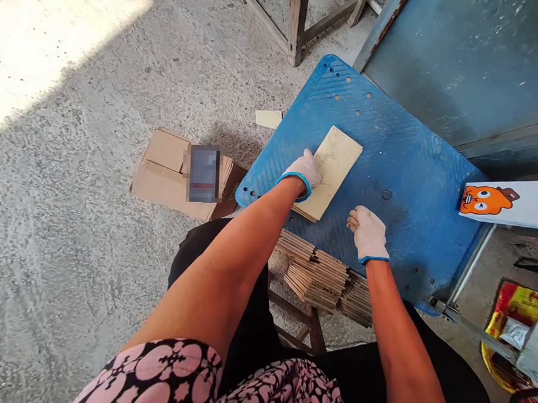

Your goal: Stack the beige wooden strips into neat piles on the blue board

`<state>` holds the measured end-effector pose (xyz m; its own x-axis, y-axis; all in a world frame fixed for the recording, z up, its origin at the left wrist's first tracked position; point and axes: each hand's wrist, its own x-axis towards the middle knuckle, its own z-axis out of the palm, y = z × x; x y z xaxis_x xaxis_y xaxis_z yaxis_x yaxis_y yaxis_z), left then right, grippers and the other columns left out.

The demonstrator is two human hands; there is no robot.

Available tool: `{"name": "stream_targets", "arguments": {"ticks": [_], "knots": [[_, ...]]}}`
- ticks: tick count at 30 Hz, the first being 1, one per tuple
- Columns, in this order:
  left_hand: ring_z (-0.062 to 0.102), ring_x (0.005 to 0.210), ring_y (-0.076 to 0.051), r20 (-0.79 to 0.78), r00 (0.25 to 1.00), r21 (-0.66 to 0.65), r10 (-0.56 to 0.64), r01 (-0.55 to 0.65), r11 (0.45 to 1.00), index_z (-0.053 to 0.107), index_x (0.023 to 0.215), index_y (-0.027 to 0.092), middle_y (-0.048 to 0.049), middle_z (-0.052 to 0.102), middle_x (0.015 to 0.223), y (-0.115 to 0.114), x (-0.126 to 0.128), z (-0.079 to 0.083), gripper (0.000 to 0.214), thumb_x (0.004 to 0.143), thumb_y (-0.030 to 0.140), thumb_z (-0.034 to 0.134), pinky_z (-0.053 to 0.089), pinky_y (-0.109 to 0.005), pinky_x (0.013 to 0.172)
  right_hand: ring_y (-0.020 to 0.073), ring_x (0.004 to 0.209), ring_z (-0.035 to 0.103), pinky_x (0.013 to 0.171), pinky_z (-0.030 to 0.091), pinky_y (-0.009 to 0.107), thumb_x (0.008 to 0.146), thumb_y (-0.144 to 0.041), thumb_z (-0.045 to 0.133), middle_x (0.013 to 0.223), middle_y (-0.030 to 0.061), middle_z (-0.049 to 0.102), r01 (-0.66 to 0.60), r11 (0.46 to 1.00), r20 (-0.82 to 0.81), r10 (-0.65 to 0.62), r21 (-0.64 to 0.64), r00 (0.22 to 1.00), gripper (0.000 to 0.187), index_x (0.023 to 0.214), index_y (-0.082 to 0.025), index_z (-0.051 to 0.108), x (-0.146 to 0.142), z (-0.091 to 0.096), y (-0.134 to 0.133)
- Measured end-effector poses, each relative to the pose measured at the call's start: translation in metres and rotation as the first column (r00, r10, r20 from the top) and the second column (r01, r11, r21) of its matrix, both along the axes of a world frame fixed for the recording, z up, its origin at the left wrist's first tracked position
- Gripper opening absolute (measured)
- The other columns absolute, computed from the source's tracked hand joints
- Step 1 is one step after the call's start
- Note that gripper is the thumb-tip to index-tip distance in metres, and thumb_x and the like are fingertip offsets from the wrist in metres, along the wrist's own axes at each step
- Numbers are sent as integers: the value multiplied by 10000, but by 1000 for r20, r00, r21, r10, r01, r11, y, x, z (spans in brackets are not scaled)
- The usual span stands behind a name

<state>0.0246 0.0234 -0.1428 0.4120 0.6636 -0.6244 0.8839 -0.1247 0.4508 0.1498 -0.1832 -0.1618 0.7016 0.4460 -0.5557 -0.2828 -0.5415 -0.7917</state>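
A stack of pale yellow rectangular sheets (338, 163) lies aslant on a blue plastic platform (403, 153), with faint dark marks on its top. My left hand (304, 168), in a white knit glove with a blue cuff, is closed at the stack's left edge; some fingers are hidden. To the right of the stack, my right hand (368, 233), gloved alike, is over the platform, apart from the sheets. Its fingers are curled together with nothing visible in them. Below the platform's near edge sit bundles of thin brown slats or boards (321, 280).
A cardboard box (161, 174) with a blurred dark rectangular item (203, 174) stands on the concrete floor at left. A loose yellow piece (268, 118) lies beside the platform. At right are a white box with an orange cartoon (507, 203) and a red-yellow bag (515, 307). Wooden legs (297, 26) stand behind.
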Motion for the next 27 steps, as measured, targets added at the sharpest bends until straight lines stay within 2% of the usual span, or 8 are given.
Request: {"name": "stream_targets", "arguments": {"ticks": [4,8,12,15,19,23,25,27], "knots": [[586,1333,-356,-18,1000,43,17,-16,999,317,1557,65,-246,593,1445,1,-3,15,725,909,264,575,499,-392,1047,186,799,654,682,528,302,750,-511,724,851,46,714,41,994,1,-41,-103,999,397,973,-185,686,-17,8,-39],[609,1302,-317,55,998,91,2,-7,996,483,1426,78,-216,640,1381,-8,0,44,588,912,330,615,496,-358,1051,157,706,571,714,482,303,805,-525,622,731,6,659,-133,976,161,162,-175,974,346,864,-190,690,-47,12,-72],[601,1313,-273,185,975,118,-120,99,988,520,1454,168,-124,649,1403,-30,-7,72,545,941,341,584,467,-338,1088,157,742,562,772,455,300,865,-459,512,743,-6,659,-466,842,158,517,-272,841,309,786,-218,687,-77,20,-101],[626,1282,-276,188,967,58,-173,165,985,586,1412,153,-130,677,1361,-51,-21,79,498,931,283,570,471,-336,1078,160,698,570,739,464,296,885,-485,475,712,-13,660,-543,777,75,592,-318,803,356,861,-219,710,-82,28,-119],[645,1240,-279,142,990,0,26,-26,1000,598,1367,131,-151,685,1332,-89,-47,64,444,952,271,524,500,-327,1020,179,746,628,776,505,311,904,-503,473,812,17,733,-535,746,65,604,-397,794,398,992,-228,746,-76,49,-137],[652,1213,-251,40,951,34,307,-308,951,557,1326,171,-125,691,1288,-138,-73,35,362,982,249,475,506,-304,975,227,1018,681,939,513,346,930,-479,507,1147,42,769,-527,712,121,641,-464,758,381,1127,-276,761,-81,71,-154],[676,1164,-266,-133,930,-1,343,-346,938,573,1249,169,-148,690,1239,-156,-85,20,292,986,239,470,517,-317,936,234,1110,671,982,508,346,958,-454,482,1245,44,745,-558,678,99,673,-478,733,386,1158,-273,759,-89,75,-162],[691,1130,-276,-178,927,-16,330,-338,941,591,1190,158,-164,695,1181,-164,-95,10,256,953,170,494,522,-320,912,234,1152,664,990,508,344,983,-444,466,1291,39,727,-599,612,38,715,-516,698,392,1196,-281,751,-96,75,-166]]}}
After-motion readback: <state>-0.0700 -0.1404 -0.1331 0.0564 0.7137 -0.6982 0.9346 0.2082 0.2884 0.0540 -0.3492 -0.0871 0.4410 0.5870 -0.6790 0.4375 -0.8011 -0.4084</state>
